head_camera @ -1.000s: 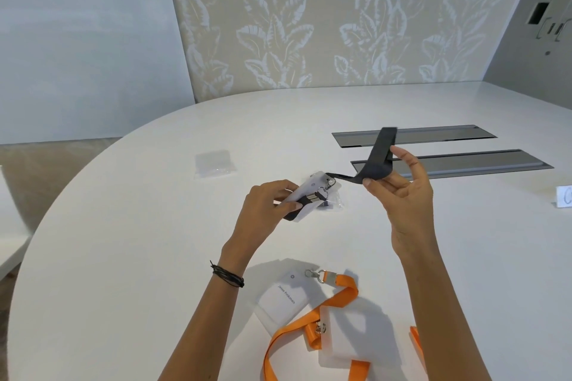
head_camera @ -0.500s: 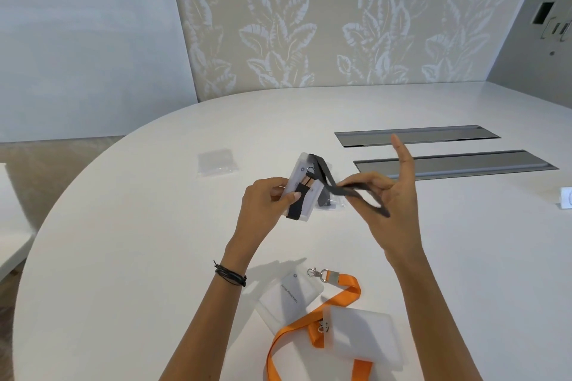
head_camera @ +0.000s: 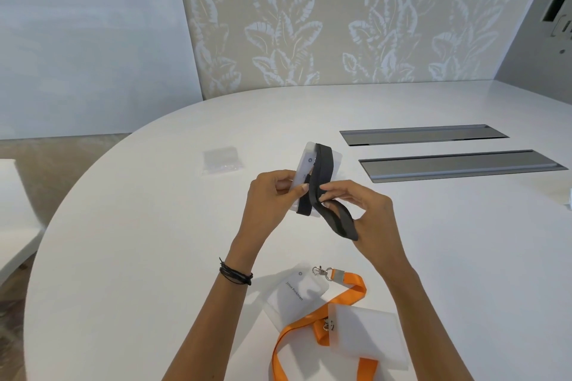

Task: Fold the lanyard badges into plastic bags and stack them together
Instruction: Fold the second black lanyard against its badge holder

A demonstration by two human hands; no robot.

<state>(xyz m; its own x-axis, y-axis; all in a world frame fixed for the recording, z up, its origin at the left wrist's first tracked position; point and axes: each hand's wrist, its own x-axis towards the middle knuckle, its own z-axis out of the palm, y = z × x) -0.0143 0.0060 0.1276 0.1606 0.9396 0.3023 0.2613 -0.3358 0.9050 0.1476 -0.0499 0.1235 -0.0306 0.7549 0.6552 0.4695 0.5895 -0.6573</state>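
A white chair edge (head_camera: 12,210) is seen at nine o'clock, beside the round white table (head_camera: 130,257). Toward eleven o'clock from the hands, a small clear plastic bag (head_camera: 221,160) is laid flat on the tabletop, well apart from everything else. A black cord bracelet (head_camera: 236,276) is worn on the left wrist. Above the table, at the centre of the view, a white badge holder (head_camera: 305,170) is clamped by the left hand (head_camera: 272,195), thumb on the front face and fingers closed behind it. A black lanyard (head_camera: 322,182) is wrapped over the top of the holder and down its face; its free loop hangs out toward five o'clock. That strap is pinched by the right hand (head_camera: 368,213) between thumb and fingertips just beside the holder (the remaining fingers are curled under the loop). At six o'clock, a white name badge (head_camera: 297,294) and a frosted badge holder (head_camera: 366,335) are laid on the table, with an orange lanyard (head_camera: 312,318) run across them and its metal clip (head_camera: 322,272) rested near the name badge's top corner. At two o'clock, two grey recessed panels (head_camera: 458,164) are set into the tabletop.
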